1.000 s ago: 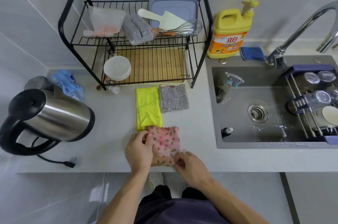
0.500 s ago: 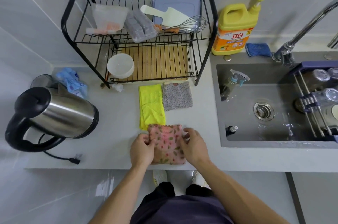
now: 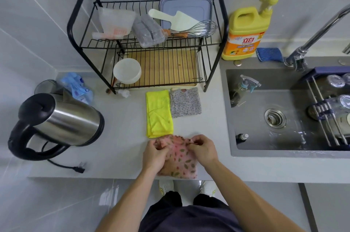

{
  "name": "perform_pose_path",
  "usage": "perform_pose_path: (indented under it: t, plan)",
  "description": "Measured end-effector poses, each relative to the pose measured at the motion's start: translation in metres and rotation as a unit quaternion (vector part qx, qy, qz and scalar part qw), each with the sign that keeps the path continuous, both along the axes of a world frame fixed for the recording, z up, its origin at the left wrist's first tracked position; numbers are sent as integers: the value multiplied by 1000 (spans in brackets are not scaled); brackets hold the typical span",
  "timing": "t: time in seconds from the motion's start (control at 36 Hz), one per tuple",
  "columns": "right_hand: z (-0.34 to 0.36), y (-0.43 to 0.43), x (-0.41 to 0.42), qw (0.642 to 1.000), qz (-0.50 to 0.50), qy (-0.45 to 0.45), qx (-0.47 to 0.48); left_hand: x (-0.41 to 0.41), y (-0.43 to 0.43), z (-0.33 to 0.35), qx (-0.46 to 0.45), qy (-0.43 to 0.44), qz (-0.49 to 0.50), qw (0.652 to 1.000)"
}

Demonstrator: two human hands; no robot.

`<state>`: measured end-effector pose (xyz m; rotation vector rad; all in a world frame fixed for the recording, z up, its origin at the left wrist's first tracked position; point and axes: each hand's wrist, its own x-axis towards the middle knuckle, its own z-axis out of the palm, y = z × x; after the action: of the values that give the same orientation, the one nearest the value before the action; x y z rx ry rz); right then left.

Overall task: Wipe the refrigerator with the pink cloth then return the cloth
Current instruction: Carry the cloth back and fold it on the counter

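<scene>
The pink cloth, printed with small leaves and flowers, lies at the front edge of the counter, about midway between the kettle on the left and the sink on the right. Its near edge reaches the counter's front lip. Both hands are on its far end. The left hand covers the far left corner with its fingers curled in, pinching the fabric. The right hand pinches the far right corner between thumb and bent fingers, and the cloth is bunched up slightly between the two hands.

Just behind the pink cloth, a folded yellow cloth lies lengthwise, its near end touching or almost touching the pink one. A grey floral cloth sits against the yellow cloth's right side. Behind them, at the back edge, stands a black wire dish rack, with a yellow detergent bottle beside it at the sink's back left corner
</scene>
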<state>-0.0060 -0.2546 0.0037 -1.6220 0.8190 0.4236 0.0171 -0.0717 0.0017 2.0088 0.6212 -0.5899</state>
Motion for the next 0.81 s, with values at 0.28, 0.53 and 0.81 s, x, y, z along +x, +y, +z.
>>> perform_pose_path:
  t: [0.28,0.53,0.81]
  plan:
    - [26,-30,5,999,-2,-40,30,17,-8,29,-132,10,-29,991]
    - [70,-45,31,978,5,-198,-69,45,-23,64,-140,-162,-66,975]
    - [29,-35,-2,927,154,-202,-274,11,-35,37,104,-265,-183,941]
